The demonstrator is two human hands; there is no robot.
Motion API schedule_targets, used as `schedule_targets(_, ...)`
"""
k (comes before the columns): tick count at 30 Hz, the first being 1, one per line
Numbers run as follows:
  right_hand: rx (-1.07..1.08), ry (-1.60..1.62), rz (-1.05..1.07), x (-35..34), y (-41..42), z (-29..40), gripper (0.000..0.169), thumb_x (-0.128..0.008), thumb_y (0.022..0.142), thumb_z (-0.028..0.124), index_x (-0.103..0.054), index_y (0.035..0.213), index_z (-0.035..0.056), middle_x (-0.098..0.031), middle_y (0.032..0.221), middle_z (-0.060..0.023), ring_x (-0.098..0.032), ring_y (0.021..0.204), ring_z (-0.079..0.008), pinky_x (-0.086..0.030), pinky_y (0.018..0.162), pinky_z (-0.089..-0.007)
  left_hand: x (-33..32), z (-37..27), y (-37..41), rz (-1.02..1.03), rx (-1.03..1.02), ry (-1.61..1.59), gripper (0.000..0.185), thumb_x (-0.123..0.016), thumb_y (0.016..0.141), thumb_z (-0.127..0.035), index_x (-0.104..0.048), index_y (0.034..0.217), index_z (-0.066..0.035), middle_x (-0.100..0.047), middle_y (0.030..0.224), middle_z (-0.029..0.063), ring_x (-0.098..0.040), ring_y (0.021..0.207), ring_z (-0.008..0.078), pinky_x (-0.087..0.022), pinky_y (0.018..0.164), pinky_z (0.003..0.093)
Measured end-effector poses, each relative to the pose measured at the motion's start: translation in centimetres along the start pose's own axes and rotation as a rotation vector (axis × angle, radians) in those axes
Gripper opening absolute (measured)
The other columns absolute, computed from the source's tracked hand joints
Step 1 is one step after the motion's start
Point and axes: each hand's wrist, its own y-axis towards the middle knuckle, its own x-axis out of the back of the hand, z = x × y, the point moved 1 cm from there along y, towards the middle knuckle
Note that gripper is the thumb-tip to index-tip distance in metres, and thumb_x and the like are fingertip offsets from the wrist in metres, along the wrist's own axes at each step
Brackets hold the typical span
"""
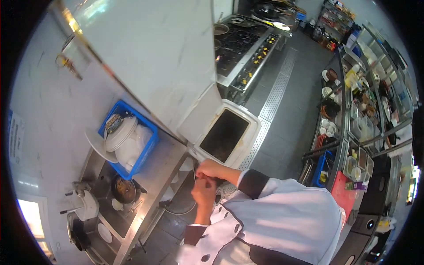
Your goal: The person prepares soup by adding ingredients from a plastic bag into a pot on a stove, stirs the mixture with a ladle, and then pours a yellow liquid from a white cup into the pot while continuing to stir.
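Note:
My right hand [211, 168] and my left hand [203, 191] are close together in front of my white chef's jacket [285, 212]. Both have curled fingers, and whatever may lie between them is hidden. Just beyond the right hand stands a white plastic bin [253, 124] with its lid [202, 112] tipped back against the wall. Its inside looks dark. To the left, a blue plastic basket [150, 145] on the steel sink counter [162, 165] holds white plates [122, 134], bowls and a patterned dish.
A pan [124, 188] with brown residue sits in the sink, below a white-bodied tap fixture [87, 205]. A gas range [245, 43] stands beyond the wall panel. Along the floor runs a perforated drain cover [273, 102]. Shelving [344, 99] with dishes and food containers lines the right.

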Motion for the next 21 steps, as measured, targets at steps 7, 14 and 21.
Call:
schedule_targets(7,-0.251,0.274,-0.275,14.6,-11.5,-8.7,0.036,-0.048,0.100,0.028,-0.070,0.089,0.0010,-0.065,0.066,-0.0063,-0.065,0.058,-0.0180,-0.048,0.053,-0.0332,-9.0,-9.9,0.8,0.350,-0.117,-0.201,0.004,-0.071,0.082,-0.008,-0.070,0.083,-0.004,-0.067,0.075,0.0120,-0.067,0.064,0.0297,-0.052,0.056,0.0389)
schedule_targets(14,-0.216,-0.549,-0.873,35.9,-19.9,-20.5,0.027,-0.052,0.101,0.026,-0.063,0.102,0.0005,-0.066,0.078,-0.0166,-0.063,0.071,-0.0336,-0.050,0.069,-0.0441,-28.1,-12.6,3.8,0.624,0.026,-0.073,0.022,-0.062,0.088,-0.023,-0.073,0.097,-0.007,-0.071,0.091,0.0123,-0.069,0.079,0.0337,-0.056,0.073,0.0426)
schedule_targets(21,-0.006,-0.238,-0.803,55.8,-22.6,-4.7,0.021,-0.056,0.100,0.020,-0.065,0.107,0.0020,-0.063,0.076,-0.0121,-0.060,0.064,-0.0239,-0.047,0.061,-0.0393,-37.9,-16.4,6.2,0.600,0.269,-0.076,0.023,-0.063,0.087,-0.023,-0.074,0.098,-0.006,-0.071,0.092,0.0141,-0.068,0.084,0.0351,-0.054,0.077,0.0418)
